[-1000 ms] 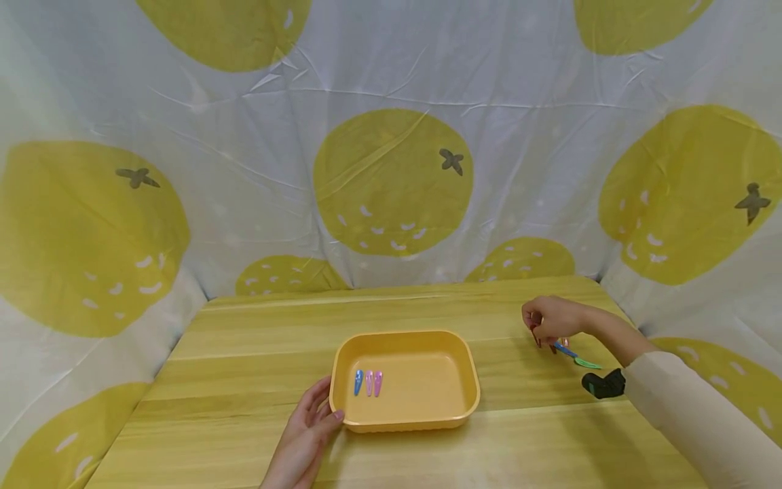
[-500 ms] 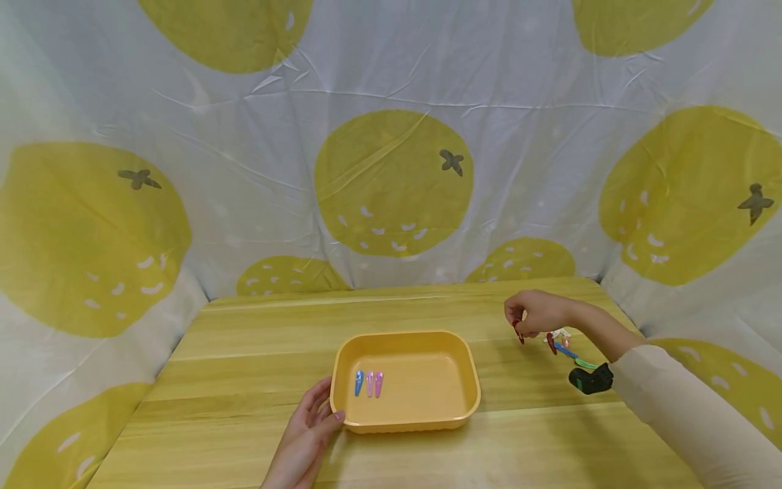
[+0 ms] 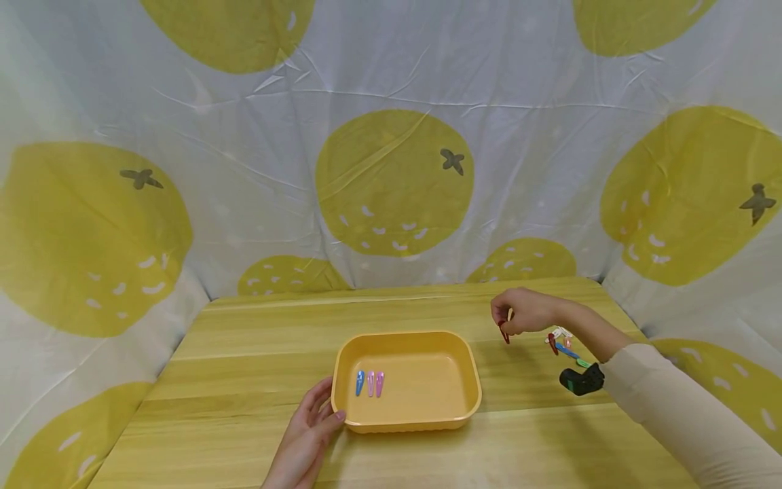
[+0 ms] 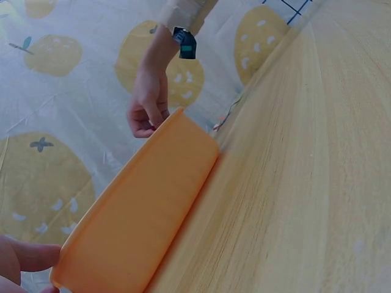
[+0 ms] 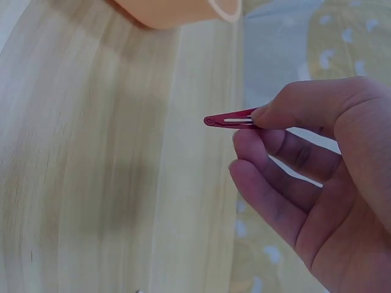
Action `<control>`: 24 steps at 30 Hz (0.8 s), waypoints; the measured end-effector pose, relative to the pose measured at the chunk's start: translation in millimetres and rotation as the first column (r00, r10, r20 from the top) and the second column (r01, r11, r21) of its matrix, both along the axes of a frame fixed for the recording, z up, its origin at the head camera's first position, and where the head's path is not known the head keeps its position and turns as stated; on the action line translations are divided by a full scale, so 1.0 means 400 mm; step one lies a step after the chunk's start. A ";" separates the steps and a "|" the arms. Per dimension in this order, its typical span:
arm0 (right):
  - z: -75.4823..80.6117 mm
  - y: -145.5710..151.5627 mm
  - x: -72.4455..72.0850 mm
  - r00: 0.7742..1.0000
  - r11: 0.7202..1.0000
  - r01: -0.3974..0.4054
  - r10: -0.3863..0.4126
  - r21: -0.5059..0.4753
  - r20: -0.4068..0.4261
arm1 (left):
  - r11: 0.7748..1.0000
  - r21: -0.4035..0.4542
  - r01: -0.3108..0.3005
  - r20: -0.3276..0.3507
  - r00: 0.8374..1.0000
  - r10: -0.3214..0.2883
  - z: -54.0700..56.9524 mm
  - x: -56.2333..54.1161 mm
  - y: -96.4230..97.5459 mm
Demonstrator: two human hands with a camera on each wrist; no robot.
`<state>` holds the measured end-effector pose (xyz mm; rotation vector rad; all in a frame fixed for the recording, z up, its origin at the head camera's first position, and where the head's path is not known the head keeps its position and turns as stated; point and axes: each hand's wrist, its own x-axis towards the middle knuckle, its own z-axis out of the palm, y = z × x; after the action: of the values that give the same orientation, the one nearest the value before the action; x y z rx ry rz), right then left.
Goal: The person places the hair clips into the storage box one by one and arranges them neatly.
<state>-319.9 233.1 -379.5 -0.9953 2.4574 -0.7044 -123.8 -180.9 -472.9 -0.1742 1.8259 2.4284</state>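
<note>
A dark red snap hair clip (image 5: 229, 119) is pinched between the thumb and forefinger of my right hand (image 3: 528, 311), held above the table to the right of the tray. Its rounded end points away from the fingers in the right wrist view. My left hand (image 3: 305, 435) grips the yellow plastic tray (image 3: 403, 426) at its near left corner, thumb at the rim and fingers along the outer wall. Inside the tray, on the left, a blue hair clip (image 3: 360, 383) and two pink hair clips (image 3: 370, 384) lie side by side in a row.
Right of the tray lies a loose group: white clips (image 3: 561, 333), another dark red clip (image 3: 552, 344), a blue clip (image 3: 567, 350) and a green clip (image 3: 583, 363). A black wrist device (image 3: 582, 380) partly covers the green one. A lemon-print curtain (image 3: 391, 68) encloses the wooden table (image 3: 244, 353).
My right hand has moved left, away from the loose clips, carrying the red hair clip toward the tray. The left hand and the tray have stayed in place.
</note>
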 end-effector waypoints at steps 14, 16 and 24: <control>0.020 -0.049 0.009 0.999 0.999 -0.037 0.037 -0.006 0.004 | 1.000 -0.006 -0.003 -0.003 1.000 0.003 0.002 0.004 0.001; 0.021 -0.059 0.011 0.999 0.999 -0.053 0.053 -0.009 0.000 | 1.000 -0.009 -0.005 -0.001 1.000 0.005 0.002 0.004 0.001; 0.024 -0.086 0.016 0.995 0.995 -0.100 0.100 -0.015 -0.019 | 1.000 -0.007 -0.008 0.005 1.000 0.008 0.002 0.005 0.002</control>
<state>-313.6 198.7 -369.8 -1.1268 2.4015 -0.6863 -121.6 -180.3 -472.2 -0.1878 1.8357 2.4247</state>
